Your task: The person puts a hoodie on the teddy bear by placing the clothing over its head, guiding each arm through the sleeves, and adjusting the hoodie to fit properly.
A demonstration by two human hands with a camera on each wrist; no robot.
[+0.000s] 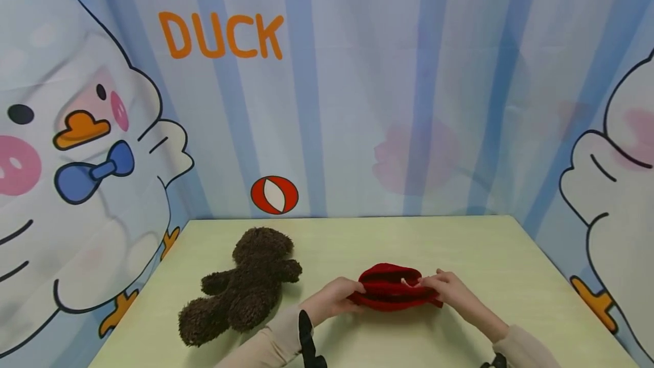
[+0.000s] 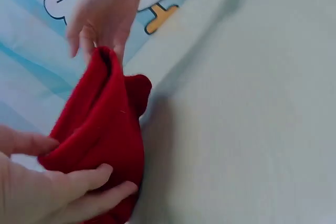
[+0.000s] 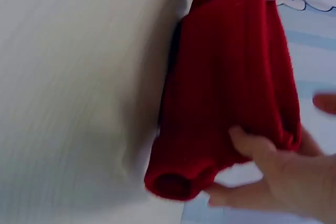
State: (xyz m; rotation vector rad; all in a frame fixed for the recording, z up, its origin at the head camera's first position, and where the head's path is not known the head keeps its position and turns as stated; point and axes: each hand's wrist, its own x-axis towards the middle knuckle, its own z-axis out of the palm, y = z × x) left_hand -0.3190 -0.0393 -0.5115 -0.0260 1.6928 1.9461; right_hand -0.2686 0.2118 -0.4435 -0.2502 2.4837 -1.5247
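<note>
A small red garment [image 1: 388, 303], the size of a doll's top, is held up between both hands above the table. Its wide opening gapes upward, and a bit of white, perhaps a label, shows inside near the right. My left hand [image 1: 337, 297] pinches the left edge, with the thumb at the rim and fingers spread along the outer cloth. At the other end, my right hand [image 1: 457, 294] grips the rim between thumb and fingers. The right wrist view shows a short sleeve [image 3: 176, 179] with a round opening below that hand.
A dark brown plush bear [image 1: 255, 288] lies on the pale yellow-green table [image 1: 470, 249], left of the hands, head toward the back. Behind the table hangs a blue-striped duck curtain [image 1: 347, 101], which also runs along both sides.
</note>
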